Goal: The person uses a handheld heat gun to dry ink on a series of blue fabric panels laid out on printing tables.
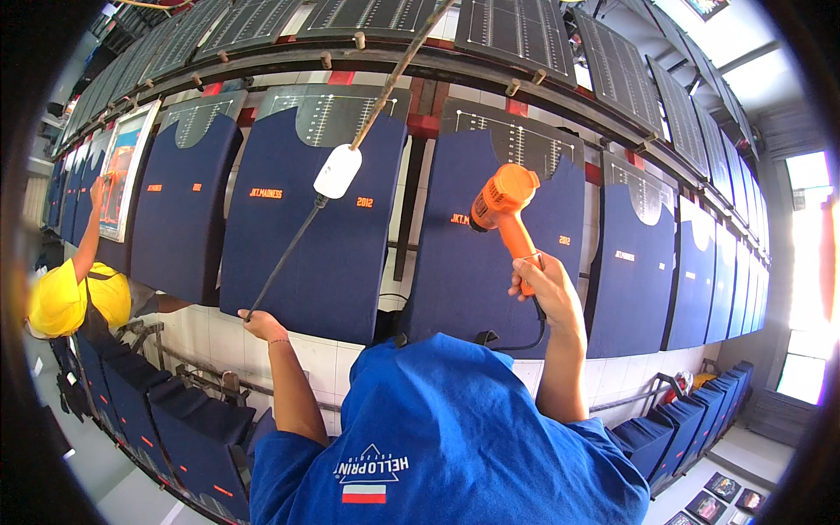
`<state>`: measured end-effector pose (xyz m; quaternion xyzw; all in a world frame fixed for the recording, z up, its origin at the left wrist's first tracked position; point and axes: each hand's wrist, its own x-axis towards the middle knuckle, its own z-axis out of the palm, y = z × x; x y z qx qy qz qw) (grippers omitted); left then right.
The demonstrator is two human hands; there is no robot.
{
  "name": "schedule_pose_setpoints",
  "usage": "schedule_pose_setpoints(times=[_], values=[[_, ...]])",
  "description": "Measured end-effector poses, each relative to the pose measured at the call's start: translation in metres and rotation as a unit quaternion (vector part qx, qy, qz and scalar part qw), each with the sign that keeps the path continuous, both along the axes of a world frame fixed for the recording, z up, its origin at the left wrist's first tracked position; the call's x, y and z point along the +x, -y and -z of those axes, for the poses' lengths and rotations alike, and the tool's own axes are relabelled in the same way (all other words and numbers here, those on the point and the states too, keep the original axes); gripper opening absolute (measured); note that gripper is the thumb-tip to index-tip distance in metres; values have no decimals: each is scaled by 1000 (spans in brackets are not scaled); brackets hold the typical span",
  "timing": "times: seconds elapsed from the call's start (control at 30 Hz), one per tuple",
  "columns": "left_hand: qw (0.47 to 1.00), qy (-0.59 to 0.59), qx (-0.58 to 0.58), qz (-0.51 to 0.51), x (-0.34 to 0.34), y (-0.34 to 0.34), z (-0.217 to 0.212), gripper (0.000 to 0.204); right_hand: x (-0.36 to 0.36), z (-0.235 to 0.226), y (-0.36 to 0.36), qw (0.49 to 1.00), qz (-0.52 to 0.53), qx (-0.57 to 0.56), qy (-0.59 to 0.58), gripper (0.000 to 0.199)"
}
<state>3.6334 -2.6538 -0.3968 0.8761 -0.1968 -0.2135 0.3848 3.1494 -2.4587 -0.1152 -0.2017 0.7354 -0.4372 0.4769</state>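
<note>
My right hand [549,289] is closed around the handle of an orange heat gun [507,194]. Its barrel is over a dark blue shirt piece [446,284], which lies on a slanted board and bears small orange print. A black cord hangs from the gun beside my right wrist. My left hand [264,326] grips a black cable [289,254] at the lower edge of the neighbouring shirt piece [280,236]. That cable runs up to a white socket block [339,171], which hangs on a cord from above.
Dark marked boards [516,35] fill a rack row behind a metal rail [420,67]. More blue pieces lie along both sides. At the left, a person in a yellow top [79,297] reaches to a framed print screen [127,171]. Another row of covered boards [201,420] stands below.
</note>
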Motion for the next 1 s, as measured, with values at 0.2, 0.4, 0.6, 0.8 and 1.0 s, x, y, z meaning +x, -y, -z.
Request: schedule_pose_setpoints(times=[0.2,0.4,0.6,0.8,1.0], values=[[1000,-8,-1,-5,-5,0,-7,71,-2,-2,-3,1000,10,4,0,24],[1000,2,4,-9,-4,1,-4,71,-5,1,-6,1000,13,-7,1,24],[1000,9,12,-3,0,1,1,70,-5,1,-6,1000,16,4,-5,25],[1000,9,11,-10,2,1,0,70,-5,2,-12,1000,20,-2,-18,25],[1000,3,21,-21,-4,1,-8,72,-9,3,-19,999,29,-19,-10,25]])
